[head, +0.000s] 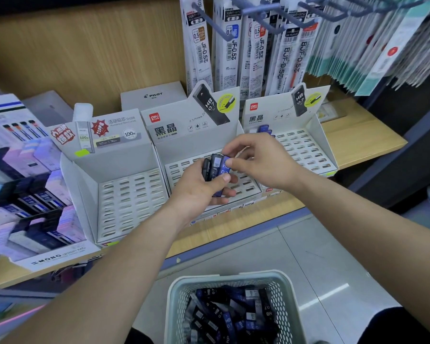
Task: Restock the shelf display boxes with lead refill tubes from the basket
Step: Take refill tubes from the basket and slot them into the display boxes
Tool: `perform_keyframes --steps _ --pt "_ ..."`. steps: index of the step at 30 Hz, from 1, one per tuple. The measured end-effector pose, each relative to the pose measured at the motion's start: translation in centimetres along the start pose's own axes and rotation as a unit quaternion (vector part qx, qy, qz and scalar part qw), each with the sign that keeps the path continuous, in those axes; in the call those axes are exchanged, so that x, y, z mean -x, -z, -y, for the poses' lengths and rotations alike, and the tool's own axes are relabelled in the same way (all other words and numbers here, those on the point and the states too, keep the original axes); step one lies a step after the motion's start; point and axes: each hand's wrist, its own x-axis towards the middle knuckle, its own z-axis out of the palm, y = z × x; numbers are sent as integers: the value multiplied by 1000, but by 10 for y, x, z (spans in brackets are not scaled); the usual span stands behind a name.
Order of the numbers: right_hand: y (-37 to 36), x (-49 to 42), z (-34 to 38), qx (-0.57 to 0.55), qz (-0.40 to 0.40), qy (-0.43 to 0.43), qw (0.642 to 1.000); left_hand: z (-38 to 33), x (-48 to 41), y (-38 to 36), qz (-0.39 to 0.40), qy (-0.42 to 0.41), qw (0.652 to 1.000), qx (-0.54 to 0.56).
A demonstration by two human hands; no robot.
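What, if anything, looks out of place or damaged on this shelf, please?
Nothing looks damaged or spilled. The left display box stands bare, and the right display box holds only a few tubes in its back corner.

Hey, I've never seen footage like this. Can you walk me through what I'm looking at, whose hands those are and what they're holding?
There is no machine here. A person wears one camera on the head, looking forward and down, so both arms are their own. The left hand grips a small bundle of lead refill tubes, and the right hand pinches the top of a blue one among them. The hands are over the middle display box, which stands on a wooden shelf between two similar boxes with slotted trays. The right box has a few blue tubes at its back. Nearest the camera, a mesh basket holds many more tubes. Pen refill packs hang above.
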Motion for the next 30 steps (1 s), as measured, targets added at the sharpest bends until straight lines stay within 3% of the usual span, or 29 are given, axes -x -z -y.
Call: perform_keyframes --steps 6,10,16,20,30 --pt "14 3 0 -122 25 -27 992 1 0 5 -1 5 1000 -4" --pt "41 1 -4 -134 -59 -8 989 2 -1 2 -6 17 1000 -26" --pt "73 1 -35 46 -193 -5 980 1 -3 1 -22 43 998 -29" --pt "74 3 -48 136 -174 -8 975 1 -3 -1 -27 45 998 -32" --pt "73 6 -49 223 -128 28 966 1 -3 -1 -26 43 998 -33"
